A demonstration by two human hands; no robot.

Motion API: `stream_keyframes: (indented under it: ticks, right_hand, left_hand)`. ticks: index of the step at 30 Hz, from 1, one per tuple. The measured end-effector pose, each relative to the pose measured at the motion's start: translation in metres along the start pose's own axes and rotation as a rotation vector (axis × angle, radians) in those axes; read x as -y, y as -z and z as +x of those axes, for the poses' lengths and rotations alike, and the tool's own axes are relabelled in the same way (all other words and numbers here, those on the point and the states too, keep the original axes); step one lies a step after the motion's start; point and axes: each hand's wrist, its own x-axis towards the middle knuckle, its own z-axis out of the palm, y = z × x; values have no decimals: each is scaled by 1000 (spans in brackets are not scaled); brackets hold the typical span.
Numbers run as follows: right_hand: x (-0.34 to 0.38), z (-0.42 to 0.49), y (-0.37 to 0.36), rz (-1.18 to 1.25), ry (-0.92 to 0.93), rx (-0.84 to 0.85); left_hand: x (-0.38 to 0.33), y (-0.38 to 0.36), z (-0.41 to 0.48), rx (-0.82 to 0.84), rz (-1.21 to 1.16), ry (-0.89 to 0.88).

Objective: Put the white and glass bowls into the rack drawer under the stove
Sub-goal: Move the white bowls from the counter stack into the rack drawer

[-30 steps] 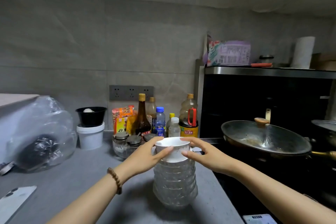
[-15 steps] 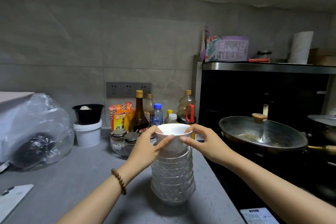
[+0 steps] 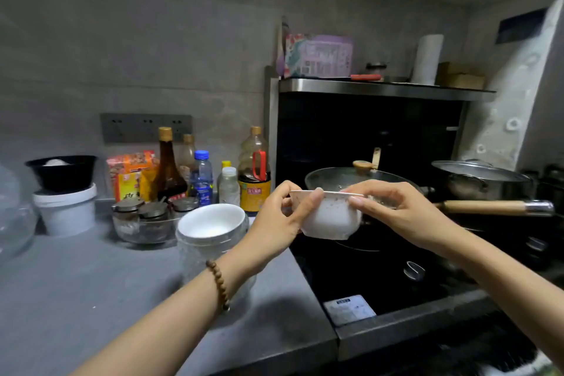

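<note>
A white bowl [image 3: 331, 218] is held in the air over the left part of the black stove [image 3: 375, 268]. My left hand [image 3: 282, 217] grips its left rim and side, and my right hand [image 3: 396, 210] pinches its right rim. On the grey counter to the left stands a stack of glass bowls [image 3: 195, 250] with another white bowl [image 3: 210, 220] nested on top; my left forearm hides the stack's lower right. The rack drawer under the stove is out of view.
A lidded wok [image 3: 351, 180] with a wooden handle [image 3: 488, 207] sits on the stove, a steel pot [image 3: 479, 180] to its right. Sauce bottles [image 3: 253, 171], spice jars [image 3: 143, 217] and a white tub [image 3: 65, 210] line the counter's back.
Both hands have lifted the top white bowl off the stack and carried it right, over the stove. A second white bowl now shows on top of the stack.
</note>
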Motion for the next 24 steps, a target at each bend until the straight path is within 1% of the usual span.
stream_keyframes:
  ticks: [2,4,9,12,14,19,24]
  right_hand:
    - [-12,-25,20,10,-44,33]
    - [-25,-52,35,74,-107,48]
    - [-64,-119,57,137,-241,-19]
    - [-90,-156,58,204,-331,-70]
    - [-108,-177,55,224,-393,-87]
    - [-153,-219,35,261,-556,-34]
    - [-201,-244,3,293,-705,-10]
  left_hand:
    - [6,-29,1,60,-27,60]
    - [14,-59,-2,128,-41,133]
    - [41,-131,-18,259,-24,294]
    - [66,-169,-32,337,-87,381]
    - [85,-189,-42,417,-121,441]
    - [141,-221,-62,598,-73,534]
    - [202,-234,-79,581,-3,692]
